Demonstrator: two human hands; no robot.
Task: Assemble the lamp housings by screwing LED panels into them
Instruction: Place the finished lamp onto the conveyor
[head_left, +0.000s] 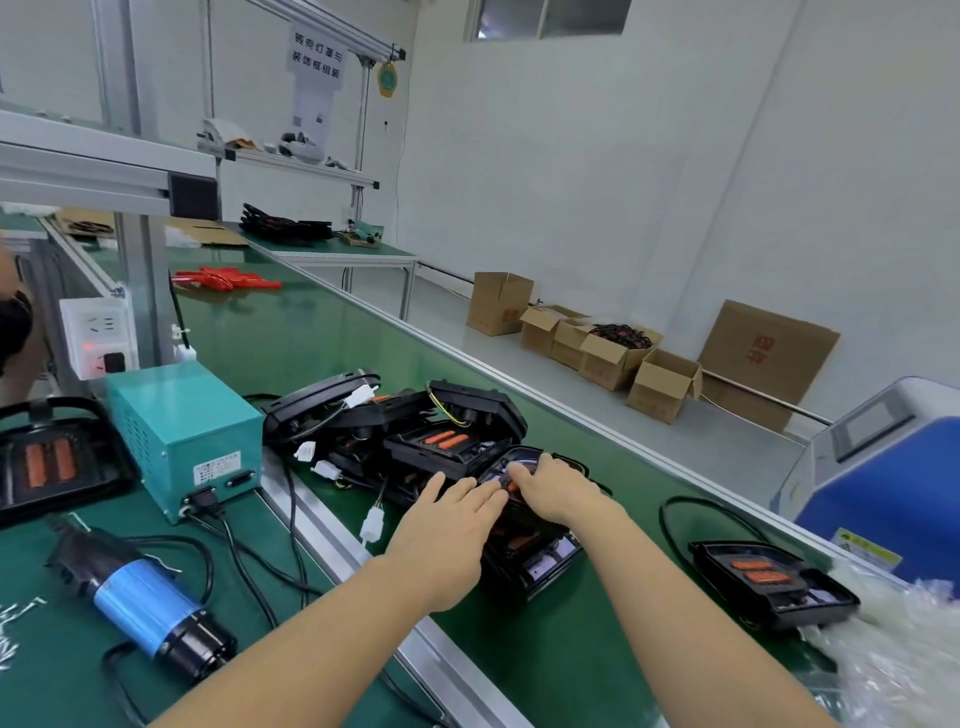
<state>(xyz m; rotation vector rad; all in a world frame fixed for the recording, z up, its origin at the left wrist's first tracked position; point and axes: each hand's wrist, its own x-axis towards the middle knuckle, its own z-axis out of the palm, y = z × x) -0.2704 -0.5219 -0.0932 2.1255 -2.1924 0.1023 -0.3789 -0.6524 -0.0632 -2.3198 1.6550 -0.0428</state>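
A black lamp housing is seen lying on the green belt of the desk, at the near edge of a pile of similar housings with orange LED panels and trailing white connectors; it is reached by both hands. The left hand is laid flat on the housing's left side, its fingers straight and spread, nothing being gripped; the right hand is set on the housing's far end, its fingers curled down over the rim, though whether the rim is truly gripped cannot be told. A further housing is placed apart to the right, just beside a heap of clear plastic wrap; another is seen at the far left. A teal power box is stood left of the pile; an electric screwdriver with a blue body is laid in front of it, its cables looped across the desk. Loose screws are scattered at the left edge. Cardboard boxes are ranged on the floor by the wall.
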